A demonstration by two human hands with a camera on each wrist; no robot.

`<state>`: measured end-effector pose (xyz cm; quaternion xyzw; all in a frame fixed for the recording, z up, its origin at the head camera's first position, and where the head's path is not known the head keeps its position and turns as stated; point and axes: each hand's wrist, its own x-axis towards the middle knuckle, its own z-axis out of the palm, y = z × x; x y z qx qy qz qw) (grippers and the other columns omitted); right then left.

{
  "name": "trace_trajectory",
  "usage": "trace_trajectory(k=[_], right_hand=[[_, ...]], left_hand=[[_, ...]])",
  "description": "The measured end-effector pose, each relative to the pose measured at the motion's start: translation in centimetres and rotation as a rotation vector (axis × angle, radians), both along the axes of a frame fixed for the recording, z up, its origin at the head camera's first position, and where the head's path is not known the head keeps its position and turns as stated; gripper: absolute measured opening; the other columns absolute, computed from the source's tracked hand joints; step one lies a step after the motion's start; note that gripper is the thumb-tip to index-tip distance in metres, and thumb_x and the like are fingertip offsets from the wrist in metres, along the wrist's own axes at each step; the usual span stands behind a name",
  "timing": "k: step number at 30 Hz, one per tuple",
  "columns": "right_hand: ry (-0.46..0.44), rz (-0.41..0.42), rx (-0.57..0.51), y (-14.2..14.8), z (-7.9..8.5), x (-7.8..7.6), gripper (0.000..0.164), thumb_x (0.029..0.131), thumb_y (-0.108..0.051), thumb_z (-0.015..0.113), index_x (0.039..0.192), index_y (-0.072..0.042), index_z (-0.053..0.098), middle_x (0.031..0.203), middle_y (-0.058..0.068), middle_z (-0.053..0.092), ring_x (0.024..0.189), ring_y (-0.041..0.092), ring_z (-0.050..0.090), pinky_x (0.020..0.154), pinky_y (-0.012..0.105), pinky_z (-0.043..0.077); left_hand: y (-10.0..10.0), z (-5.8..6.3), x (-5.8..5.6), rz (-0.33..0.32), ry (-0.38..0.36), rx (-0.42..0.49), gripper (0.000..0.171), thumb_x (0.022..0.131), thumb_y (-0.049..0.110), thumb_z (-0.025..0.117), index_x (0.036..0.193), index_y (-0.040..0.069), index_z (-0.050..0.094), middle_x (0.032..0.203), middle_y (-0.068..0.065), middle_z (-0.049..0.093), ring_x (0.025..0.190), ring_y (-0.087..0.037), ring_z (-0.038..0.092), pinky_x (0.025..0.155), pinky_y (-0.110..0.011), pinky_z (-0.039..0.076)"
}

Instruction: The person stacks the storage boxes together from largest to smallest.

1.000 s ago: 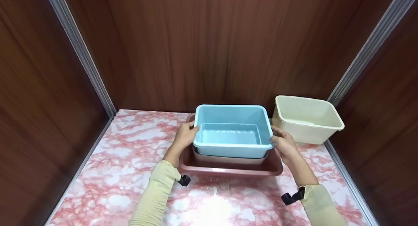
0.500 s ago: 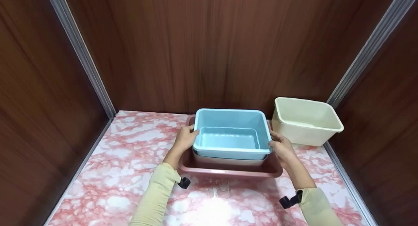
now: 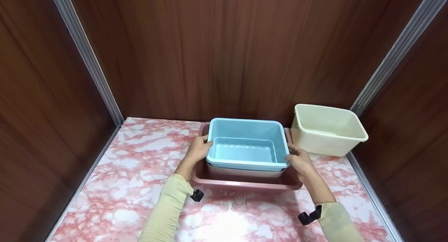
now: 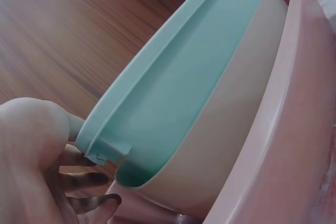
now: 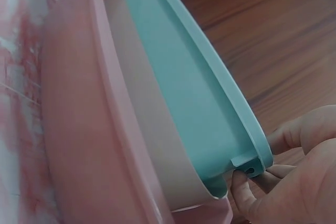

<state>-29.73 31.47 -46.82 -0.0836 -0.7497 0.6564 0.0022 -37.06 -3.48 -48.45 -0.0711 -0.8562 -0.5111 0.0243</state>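
Note:
A light blue plastic bin [image 3: 241,151] sits partly down inside a beige bin [image 3: 245,172]. Both are within a larger dusty pink tub [image 3: 245,185]. My left hand [image 3: 197,149] holds the blue bin's left rim, thumb over the edge and fingers beneath. On the opposite side my right hand [image 3: 300,161] pinches the right rim. In the left wrist view the blue wall [image 4: 178,77] still stands well above the beige edge. The right wrist view shows the same overlap, with the fingers under the blue rim [image 5: 226,82]. The blue bin's underside is hidden.
A cream bin [image 3: 329,142] stands upright at the back right, close to the pink tub. Dark wood panels [image 3: 224,53] enclose the back and sides. The surface is a red and white marbled table [image 3: 140,158].
Both hands have lowered the blue bin further into the beige one, bringing it slightly nearer. Less of the beige bin's front shows a gap below the blue rim. The cream bin stays put.

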Motion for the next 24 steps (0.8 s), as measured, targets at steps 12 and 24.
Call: trace_trajectory(k=[12,24], right_hand=[[-0.011,-0.012,0.03,0.0,-1.0,-0.1,0.068,0.079,0.011,0.047,0.146,0.008,0.033,0.141,0.028,0.04,0.116,0.034,0.042,0.075,0.019,0.043],[-0.017,-0.013,0.062,-0.1,-1.5,-0.2,0.067,0.078,0.011,0.047,0.144,0.009,0.036,0.139,0.029,0.041,0.115,0.033,0.042,0.075,0.021,0.043]], left_hand=[[0.0,-0.6,-0.1,-0.006,-0.034,-0.02,0.042,0.096,0.016,0.058,0.134,-0.001,0.056,0.122,-0.017,0.063,0.104,-0.024,0.059,0.093,-0.038,0.047],[-0.1,-0.9,-0.1,-0.03,-0.026,-0.042,0.042,0.095,0.015,0.058,0.132,-0.005,0.056,0.123,-0.02,0.062,0.106,-0.026,0.059,0.094,-0.04,0.046]])
